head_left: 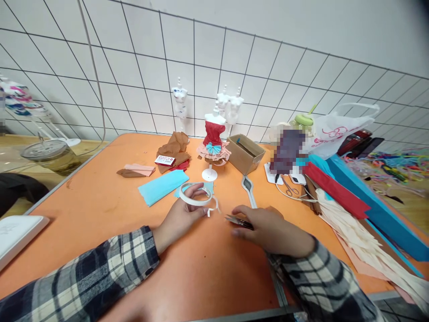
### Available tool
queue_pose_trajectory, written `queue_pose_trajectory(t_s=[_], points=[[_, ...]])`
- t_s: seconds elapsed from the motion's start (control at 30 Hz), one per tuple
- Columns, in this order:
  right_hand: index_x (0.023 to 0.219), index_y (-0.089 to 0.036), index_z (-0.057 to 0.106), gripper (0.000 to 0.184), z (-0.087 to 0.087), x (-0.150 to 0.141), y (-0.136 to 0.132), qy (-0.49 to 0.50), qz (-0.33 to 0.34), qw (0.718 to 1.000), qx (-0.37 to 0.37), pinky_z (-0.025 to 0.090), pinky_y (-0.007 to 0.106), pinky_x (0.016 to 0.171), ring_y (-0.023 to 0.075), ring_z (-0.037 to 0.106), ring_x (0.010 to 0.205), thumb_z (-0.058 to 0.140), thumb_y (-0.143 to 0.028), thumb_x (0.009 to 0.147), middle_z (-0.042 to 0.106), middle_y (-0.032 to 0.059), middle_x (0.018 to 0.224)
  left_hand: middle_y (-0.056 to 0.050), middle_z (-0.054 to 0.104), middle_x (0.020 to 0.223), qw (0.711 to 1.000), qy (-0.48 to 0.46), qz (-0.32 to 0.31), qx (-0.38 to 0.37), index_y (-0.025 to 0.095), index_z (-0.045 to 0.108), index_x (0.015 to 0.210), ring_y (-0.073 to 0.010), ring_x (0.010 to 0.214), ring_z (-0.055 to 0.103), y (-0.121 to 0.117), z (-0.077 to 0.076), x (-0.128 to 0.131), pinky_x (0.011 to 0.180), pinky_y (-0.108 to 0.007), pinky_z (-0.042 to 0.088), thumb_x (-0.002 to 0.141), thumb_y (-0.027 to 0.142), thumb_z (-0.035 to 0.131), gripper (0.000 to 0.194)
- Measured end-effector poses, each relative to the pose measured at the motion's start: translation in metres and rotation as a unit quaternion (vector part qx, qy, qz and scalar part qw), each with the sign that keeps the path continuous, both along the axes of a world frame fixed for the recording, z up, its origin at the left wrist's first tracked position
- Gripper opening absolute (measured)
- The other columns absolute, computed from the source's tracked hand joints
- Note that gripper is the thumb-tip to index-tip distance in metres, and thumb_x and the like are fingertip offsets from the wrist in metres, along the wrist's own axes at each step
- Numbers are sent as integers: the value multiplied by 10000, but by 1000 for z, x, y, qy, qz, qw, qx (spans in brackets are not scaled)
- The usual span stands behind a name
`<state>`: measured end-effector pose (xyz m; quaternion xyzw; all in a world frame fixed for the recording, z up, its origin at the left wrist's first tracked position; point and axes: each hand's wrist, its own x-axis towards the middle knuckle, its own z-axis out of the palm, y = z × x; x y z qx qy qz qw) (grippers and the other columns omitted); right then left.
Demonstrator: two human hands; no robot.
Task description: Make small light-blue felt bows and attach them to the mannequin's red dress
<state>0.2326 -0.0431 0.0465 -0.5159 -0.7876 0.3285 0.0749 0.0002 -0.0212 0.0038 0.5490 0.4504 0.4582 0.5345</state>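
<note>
My left hand [182,214] grips a roll of white tape [195,202], whose thin ring stands out above the fingers. A loose curled end of the tape hangs at the fingertips. In my right hand [264,228] are small thread snips [239,221], their pointed metal blades aimed left toward the tape; the fingers hide part of them. Beyond both hands stands a small white dress form [210,174] wearing a red crepe-paper bodice [214,133], a pleated pink and brown skirt [209,153] and a light-blue bow [213,148]. A folded light-blue paper sheet [164,187] lies left of the tape.
Brown crepe paper [174,145] and a small labelled box [165,160] lie at back left. A cardboard box [246,154] stands right of the dress form. Scissors [291,191], cables, paper strips [351,223] and a plastic bag [335,132] crowd the right. A white device [23,235] sits far left.
</note>
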Motion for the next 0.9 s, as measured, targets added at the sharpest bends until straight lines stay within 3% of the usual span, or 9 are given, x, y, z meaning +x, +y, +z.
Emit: queue_pose_trajectory(t_s=[0.13, 0.2, 0.3, 0.37, 0.5, 0.63, 0.73, 0.8, 0.9], points=[[1242, -258, 564, 477, 13, 37, -2, -44, -42, 998, 24, 419, 328, 742, 284, 636, 957, 664, -412, 801, 686, 106, 1094, -101, 518, 1336, 999, 28, -22, -4, 253, 513, 1271, -311, 1280, 468, -2, 1, -1, 862, -411, 538, 687, 282, 760, 635], [1286, -255, 539, 566, 14, 51, -3, -59, -65, 996, 36, 423, 329, 740, 292, 635, 974, 687, -438, 771, 670, 118, 1140, -107, 478, 1373, 997, 21, -56, -39, 258, 493, 1293, -294, 1147, 566, -3, 3, -3, 763, -384, 563, 729, 343, 738, 621], [1226, -233, 560, 559, 12, 62, -9, -137, -127, 982, 41, 401, 316, 679, 295, 643, 926, 678, -508, 754, 686, 121, 1067, -103, 595, 1186, 987, 89, -122, -54, 224, 507, 1285, -213, 842, 641, -2, 7, -9, 705, -372, 550, 856, 449, 594, 492], [1130, -225, 585, 503, 6, 60, -14, -178, -160, 971, 17, 370, 297, 627, 273, 650, 841, 673, -534, 743, 696, 97, 968, -82, 634, 1075, 973, 171, -157, 16, 208, 590, 1188, -208, 869, 625, -1, 10, -12, 805, -390, 526, 913, 439, 507, 368], [1022, -205, 573, 397, -18, 47, -24, -179, -184, 966, 16, 336, 273, 600, 228, 639, 774, 689, -463, 744, 684, 66, 889, -71, 591, 1187, 912, 332, -161, 180, 252, 658, 1115, -237, 1091, 551, -6, 14, -16, 988, -419, 436, 907, 349, 539, 259], [893, -199, 582, 172, -32, 65, -22, -191, -179, 964, 50, 316, 283, 594, 221, 635, 768, 477, -335, 910, 682, 77, 847, -62, 605, 1175, 854, 441, -165, 223, 287, 654, 1141, -260, 1088, 545, -13, 16, -14, 977, -453, 431, 881, 311, 578, 272], [790, -195, 590, 156, -22, 93, -16, -277, -193, 940, 41, 285, 290, 567, 237, 630, 721, 465, -213, 881, 682, 100, 792, -67, 610, 1191, 868, 414, -165, 219, 262, 634, 1158, -231, 1075, 572, -13, 16, -12, 953, -396, 457, 918, 287, 509, 271], [802, -200, 586, 143, -9, 99, -13, -280, -224, 931, 64, 279, 285, 554, 227, 629, 692, 463, -189, 873, 680, 92, 783, -64, 627, 1172, 889, 381, -159, 199, 253, 623, 1153, -208, 1029, 601, -11, 15, -12, 904, -353, 485, 946, 290, 446, 275], [925, -226, 572, 93, 7, 75, -6, -136, -191, 957, 173, 336, 261, 591, 193, 623, 708, 490, -216, 881, 671, 41, 800, -62, 655, 1129, 909, 357, -140, 163, 248, 625, 1127, -206, 956, 627, -7, 12, -12, 825, -336, 510, 955, 319, 409, 285]])
